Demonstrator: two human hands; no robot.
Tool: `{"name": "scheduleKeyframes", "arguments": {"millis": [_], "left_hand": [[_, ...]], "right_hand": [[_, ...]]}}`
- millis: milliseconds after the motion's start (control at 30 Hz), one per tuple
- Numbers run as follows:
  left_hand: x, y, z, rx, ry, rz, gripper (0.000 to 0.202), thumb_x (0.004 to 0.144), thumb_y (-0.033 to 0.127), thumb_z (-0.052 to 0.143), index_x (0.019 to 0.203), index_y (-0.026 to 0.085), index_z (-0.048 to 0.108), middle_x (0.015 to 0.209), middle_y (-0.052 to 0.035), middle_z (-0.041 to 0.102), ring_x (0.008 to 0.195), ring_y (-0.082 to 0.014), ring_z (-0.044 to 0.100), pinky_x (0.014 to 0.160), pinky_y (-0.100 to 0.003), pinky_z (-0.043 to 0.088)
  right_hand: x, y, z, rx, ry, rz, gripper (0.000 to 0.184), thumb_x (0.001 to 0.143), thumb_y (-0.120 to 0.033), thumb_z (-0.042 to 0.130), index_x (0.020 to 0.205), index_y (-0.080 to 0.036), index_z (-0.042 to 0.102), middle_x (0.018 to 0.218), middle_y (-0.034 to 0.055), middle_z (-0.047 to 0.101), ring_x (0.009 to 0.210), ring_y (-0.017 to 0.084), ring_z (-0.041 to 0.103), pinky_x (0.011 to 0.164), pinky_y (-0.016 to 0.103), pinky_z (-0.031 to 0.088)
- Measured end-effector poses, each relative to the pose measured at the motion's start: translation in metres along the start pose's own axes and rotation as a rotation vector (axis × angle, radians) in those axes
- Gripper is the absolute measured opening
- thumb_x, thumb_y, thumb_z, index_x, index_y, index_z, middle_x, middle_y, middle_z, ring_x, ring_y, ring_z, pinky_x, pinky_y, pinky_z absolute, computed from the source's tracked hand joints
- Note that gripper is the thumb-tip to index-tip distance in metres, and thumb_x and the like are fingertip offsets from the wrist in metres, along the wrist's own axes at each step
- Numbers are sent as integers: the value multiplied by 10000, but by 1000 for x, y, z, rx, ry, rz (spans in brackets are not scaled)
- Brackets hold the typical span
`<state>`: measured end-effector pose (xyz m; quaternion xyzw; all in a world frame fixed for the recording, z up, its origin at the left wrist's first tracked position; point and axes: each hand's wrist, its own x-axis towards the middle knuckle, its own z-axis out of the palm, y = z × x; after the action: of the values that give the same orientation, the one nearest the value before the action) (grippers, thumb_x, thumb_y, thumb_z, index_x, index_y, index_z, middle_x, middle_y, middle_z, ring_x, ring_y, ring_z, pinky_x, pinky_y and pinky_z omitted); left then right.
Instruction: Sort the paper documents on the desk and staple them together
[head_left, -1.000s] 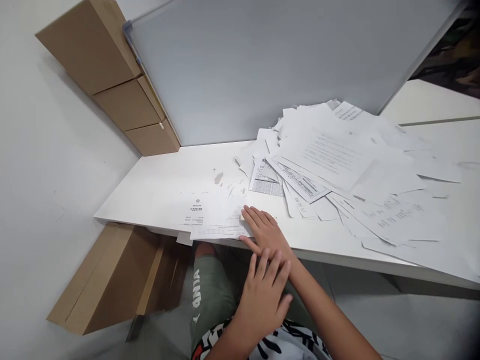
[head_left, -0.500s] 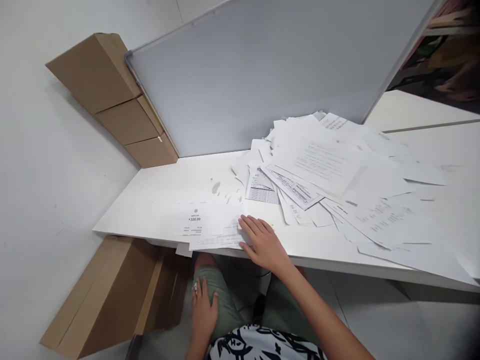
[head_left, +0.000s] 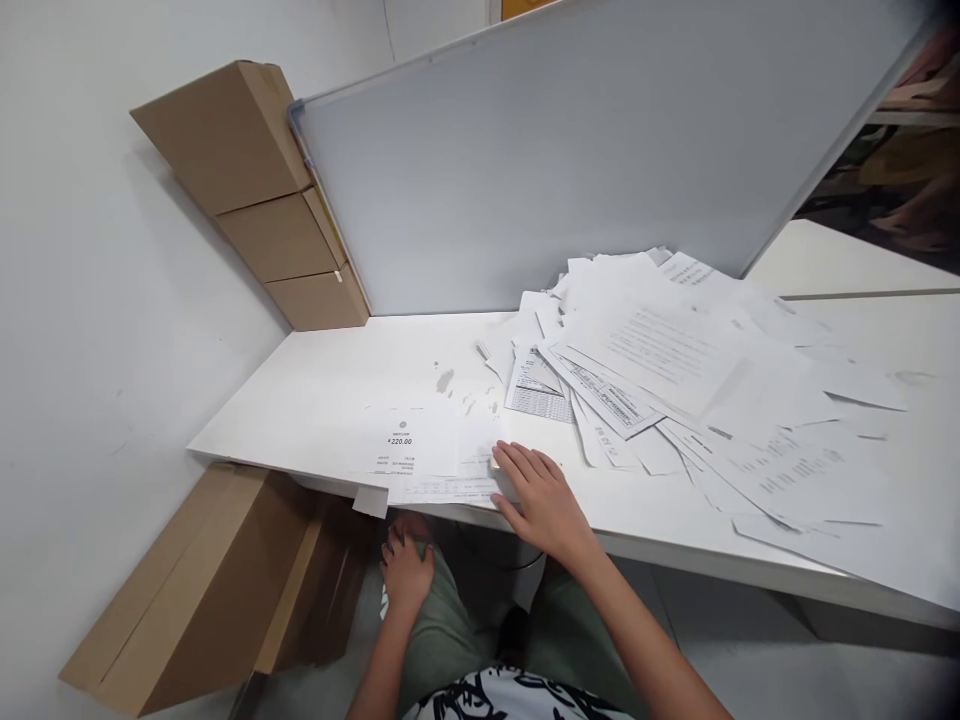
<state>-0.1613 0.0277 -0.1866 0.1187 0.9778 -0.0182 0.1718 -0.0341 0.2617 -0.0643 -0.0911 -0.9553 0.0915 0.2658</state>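
Note:
My right hand [head_left: 541,500] is at the front edge of the white table, its fingers laid together over a small pale object [head_left: 493,464]. Only a bit of that object shows; the palm and fingers hide the rest. Just left of this hand are printed sheets: a receipt-like page [head_left: 409,445] reading 220.00 and, partly under it, a page with a table [head_left: 442,490]. My left hand [head_left: 407,572] rests on my left knee below the table edge, fingers somewhat apart. A whitish patch [head_left: 384,602] shows beside that hand, too small to name.
A messy heap of printed papers [head_left: 675,350] covers the right of the table [head_left: 315,400], some sheets near its front edge. A whiteboard [head_left: 510,180] leans behind. Cardboard boxes [head_left: 277,240] stand stacked at back left; another cardboard box [head_left: 172,590] is below, left of my legs.
My left hand has slid forward from my thigh onto the knee. My right hand keeps its place over the pale object. The view has shifted slightly.

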Motion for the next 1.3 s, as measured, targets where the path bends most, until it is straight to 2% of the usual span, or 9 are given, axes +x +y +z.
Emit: {"name": "scheduleKeyframes", "arguments": {"millis": [167, 333, 433, 700, 867, 967, 1100, 1200, 1300], "left_hand": [[-17, -13, 6, -73, 50, 44, 626, 957, 344, 378, 1524, 90, 306, 1611, -165, 252, 1446, -375, 308, 1151, -452, 312], [-37, -24, 14, -224, 49, -25, 671, 974, 370, 323, 1532, 14, 214, 1592, -211, 270, 1431, -333, 355, 1133, -408, 350], [-50, -27, 15, -278, 27, -62, 674, 976, 396, 324, 1530, 24, 232, 1583, -209, 295, 1418, -335, 378, 1119, -404, 368], [-64, -30, 25, -139, 64, -10, 650, 982, 397, 334, 1515, 28, 286, 1576, -214, 307, 1416, -348, 372, 1121, -394, 349], [-29, -20, 10, -65, 93, 36, 693, 931, 415, 449, 1509, 60, 310, 1571, -244, 288, 1378, -401, 398, 1085, -448, 372], [8, -19, -9, -91, 86, -122, 699, 882, 477, 506, 1466, 110, 391, 1466, -244, 433, 1265, -406, 509, 978, -480, 451], [57, -38, -26, -168, 13, -307, 480, 893, 421, 492, 1171, 56, 631, 1168, -253, 628, 1039, -349, 655, 828, -431, 518], [76, -57, -25, -210, -32, -293, 344, 884, 364, 525, 925, 74, 707, 1021, -230, 688, 922, -309, 694, 770, -382, 530], [87, -71, -24, -235, -45, -245, 338, 892, 366, 528, 828, 94, 720, 956, -214, 718, 920, -305, 701, 774, -359, 533]], "right_hand": [[0, -1, 0, -4, -4, 7, 568, 962, -369, 465, 1474, -133, 400, 1486, 96, 486, 1355, 267, 433, 1120, 420, 310], [-1, -1, -1, -13, -7, 0, 553, 978, -381, 440, 1467, -123, 413, 1481, 111, 488, 1354, 271, 432, 1117, 416, 305], [-1, 0, -2, -20, -13, -9, 556, 994, -408, 411, 1464, -111, 415, 1478, 122, 489, 1351, 271, 431, 1108, 412, 310], [-1, 0, -4, -35, 0, -10, 539, 1004, -402, 385, 1460, -117, 420, 1462, 122, 505, 1337, 270, 443, 1104, 414, 311], [-1, 0, -3, -36, 18, -17, 535, 1005, -402, 392, 1454, -113, 420, 1448, 119, 520, 1324, 268, 451, 1102, 413, 311], [-2, 0, -1, -48, 32, -34, 531, 1008, -402, 384, 1448, -107, 423, 1429, 121, 537, 1309, 271, 463, 1090, 414, 317], [-2, 1, 0, -65, 29, -47, 531, 1010, -398, 382, 1453, -108, 416, 1432, 128, 533, 1310, 280, 462, 1088, 425, 317], [-3, 1, 0, -71, 20, -43, 535, 1003, -391, 401, 1463, -119, 403, 1438, 132, 526, 1317, 283, 458, 1089, 431, 320], [-3, 0, 0, -69, 20, -37, 545, 992, -385, 429, 1469, -125, 393, 1436, 131, 528, 1318, 279, 456, 1092, 433, 322]]}}
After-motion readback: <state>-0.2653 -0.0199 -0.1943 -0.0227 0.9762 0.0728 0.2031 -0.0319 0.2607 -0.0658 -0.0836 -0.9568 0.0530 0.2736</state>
